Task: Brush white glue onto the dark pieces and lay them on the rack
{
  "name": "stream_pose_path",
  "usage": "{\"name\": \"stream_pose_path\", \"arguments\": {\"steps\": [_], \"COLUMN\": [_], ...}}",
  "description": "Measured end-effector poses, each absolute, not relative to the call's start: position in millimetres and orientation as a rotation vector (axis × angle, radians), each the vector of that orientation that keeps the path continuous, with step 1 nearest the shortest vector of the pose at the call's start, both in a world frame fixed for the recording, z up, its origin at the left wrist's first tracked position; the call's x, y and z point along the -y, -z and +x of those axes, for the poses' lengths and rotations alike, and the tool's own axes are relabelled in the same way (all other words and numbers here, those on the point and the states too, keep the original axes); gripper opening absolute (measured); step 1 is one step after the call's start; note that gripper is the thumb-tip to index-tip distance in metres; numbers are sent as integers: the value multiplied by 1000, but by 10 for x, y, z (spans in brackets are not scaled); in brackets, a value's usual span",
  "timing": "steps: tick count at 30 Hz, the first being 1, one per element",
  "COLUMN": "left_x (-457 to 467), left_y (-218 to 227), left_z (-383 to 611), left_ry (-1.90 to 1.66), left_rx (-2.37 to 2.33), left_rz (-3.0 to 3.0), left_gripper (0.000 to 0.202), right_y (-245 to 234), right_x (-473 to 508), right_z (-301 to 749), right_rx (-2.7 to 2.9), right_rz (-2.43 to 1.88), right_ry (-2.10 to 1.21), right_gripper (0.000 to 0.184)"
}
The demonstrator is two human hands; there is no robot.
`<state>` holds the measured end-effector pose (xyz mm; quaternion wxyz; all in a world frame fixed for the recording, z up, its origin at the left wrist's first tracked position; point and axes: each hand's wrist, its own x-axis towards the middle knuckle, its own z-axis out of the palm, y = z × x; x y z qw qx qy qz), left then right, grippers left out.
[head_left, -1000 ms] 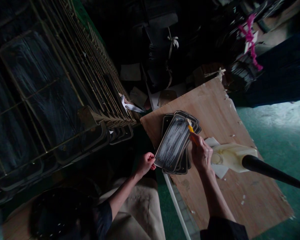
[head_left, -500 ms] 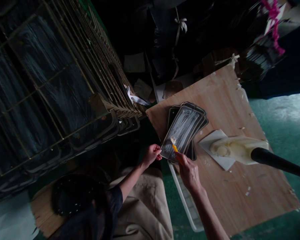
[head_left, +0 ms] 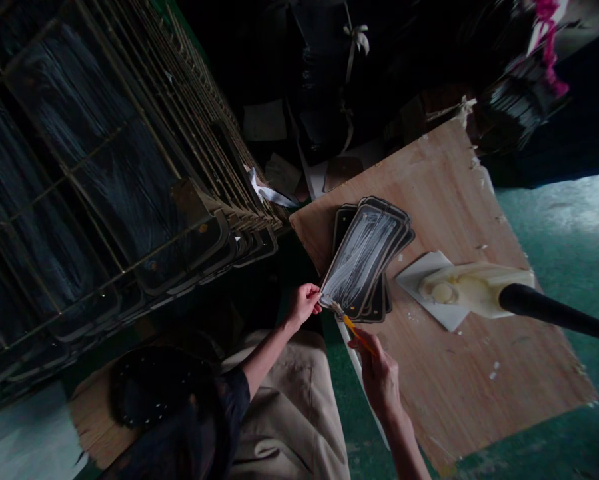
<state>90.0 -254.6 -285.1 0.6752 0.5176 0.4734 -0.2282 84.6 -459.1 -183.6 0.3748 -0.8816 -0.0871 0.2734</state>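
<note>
I have the left hand (head_left: 305, 303) pinching the near-left corner of the streaked top panel (head_left: 362, 250), stacked on the wooden surface (head_left: 509, 360), and the right hand (head_left: 380, 373) gripping a yellow-handled brush (head_left: 349, 324), bristles at that panel's near end.

Two grips are in view: one left grip (head_left: 305, 303) and one right grip (head_left: 380, 377). There is one yellow-handled brush (head_left: 353, 328), one desk (head_left: 479, 367) and, on it, one stack of dark panels (head_left: 378, 308); at least four edges show, the full number hidden. One top panel (head_left: 363, 253) bears pale streaks. The count also gives one translucent container (head_left: 489, 287), one black tapering rod (head_left: 554, 311), one white sheet (head_left: 446, 316), one rack (head_left: 194, 100) with panels too dim to count, and one pink tie (head_left: 549, 53).
</note>
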Motion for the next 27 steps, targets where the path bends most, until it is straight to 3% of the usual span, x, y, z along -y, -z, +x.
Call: {"name": "stream_pose_path", "arguments": {"steps": [9, 21, 27], "left_x": [2543, 2557, 2538], "left_y": [2840, 2829, 2880], "left_z": [904, 891, 870], "left_ry": [516, 511, 536], "left_rx": [-1036, -1040, -980], "left_rz": [1170, 1063, 1150], "left_gripper": [8, 20, 17], "right_y": [1895, 1661, 1848], "right_x": [4769, 4736, 4673], "right_z": [1258, 832, 1463], "right_rx": [157, 71, 82], "right_rz": [-2421, -2283, -2355], "right_ry": [-404, -678, -344], "right_gripper": [24, 25, 25]}}
